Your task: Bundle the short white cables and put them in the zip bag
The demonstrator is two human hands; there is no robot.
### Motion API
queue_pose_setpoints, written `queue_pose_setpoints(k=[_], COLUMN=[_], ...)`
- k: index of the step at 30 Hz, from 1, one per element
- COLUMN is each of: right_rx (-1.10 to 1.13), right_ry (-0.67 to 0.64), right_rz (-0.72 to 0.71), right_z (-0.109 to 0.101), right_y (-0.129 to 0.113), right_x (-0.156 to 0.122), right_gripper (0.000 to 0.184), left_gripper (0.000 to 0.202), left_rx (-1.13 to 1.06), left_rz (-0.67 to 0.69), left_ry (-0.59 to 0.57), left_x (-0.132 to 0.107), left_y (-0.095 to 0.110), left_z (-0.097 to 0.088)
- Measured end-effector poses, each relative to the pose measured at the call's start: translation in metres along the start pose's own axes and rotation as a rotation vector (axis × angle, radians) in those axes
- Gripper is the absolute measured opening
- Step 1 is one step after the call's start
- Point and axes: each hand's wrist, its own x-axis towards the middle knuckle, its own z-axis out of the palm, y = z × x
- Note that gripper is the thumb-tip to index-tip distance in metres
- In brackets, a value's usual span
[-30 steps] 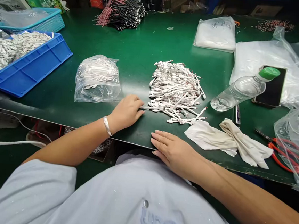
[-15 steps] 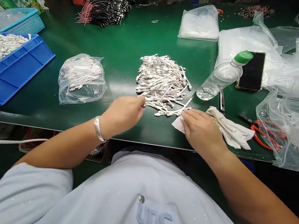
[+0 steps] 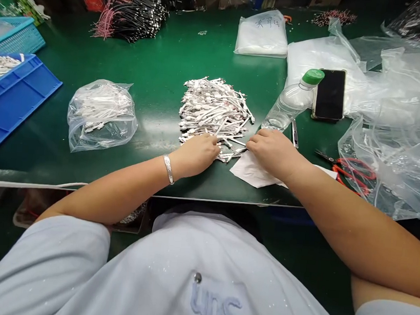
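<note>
A heap of short white cables with small connector ends (image 3: 214,106) lies on the green table in front of me. My left hand (image 3: 198,154) is at its near edge, fingers curled down among the cables; what they grip is hidden. To the right of the heap, my right hand (image 3: 272,150) has its fingers pinched together, a short white cable (image 3: 238,150) at their tips. Beneath that hand a white cloth (image 3: 255,172) is spread on the table, partly covered by hand and forearm.
A clear bottle (image 3: 286,105) with a green cap stands just behind my right hand. Beyond it are a phone (image 3: 329,95), red-handled cutters (image 3: 355,172) and plastic bags (image 3: 397,159). Leftward lie a bag of white cables (image 3: 101,113) and a blue bin (image 3: 12,101); black-and-pink wires (image 3: 134,16) lie behind.
My left hand has moved right and down onto the near edge of the heap. My right hand has shifted up off the cloth's edge, and more cloth shows below it. The view has turned slightly right.
</note>
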Motion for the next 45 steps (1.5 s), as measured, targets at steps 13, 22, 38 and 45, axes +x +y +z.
queue_pose_setpoints(k=[13, 22, 38, 45], right_rx=[-0.020, 0.147, 0.556, 0.517], right_ry=[0.293, 0.326, 0.298, 0.259], right_rz=[0.088, 0.238, 0.016, 0.398], right_z=[-0.011, -0.022, 0.015, 0.012], right_y=[-0.012, -0.017, -0.058, -0.042], right_x=[-0.024, -0.032, -0.003, 0.007], right_gripper=[0.024, 0.019, 0.026, 0.014], left_gripper=[0.025, 0.027, 0.036, 0.020], left_rx=[-0.310, -0.234, -0.274, -0.059], left_rz=[-0.243, -0.322, -0.115, -0.036], left_ry=[0.271, 0.154, 0.118, -0.021], left_x=[-0.040, -0.057, -0.033, -0.021], left_y=[-0.011, -0.034, -0.001, 0.010], left_z=[0.008, 0.003, 0.009, 0.006])
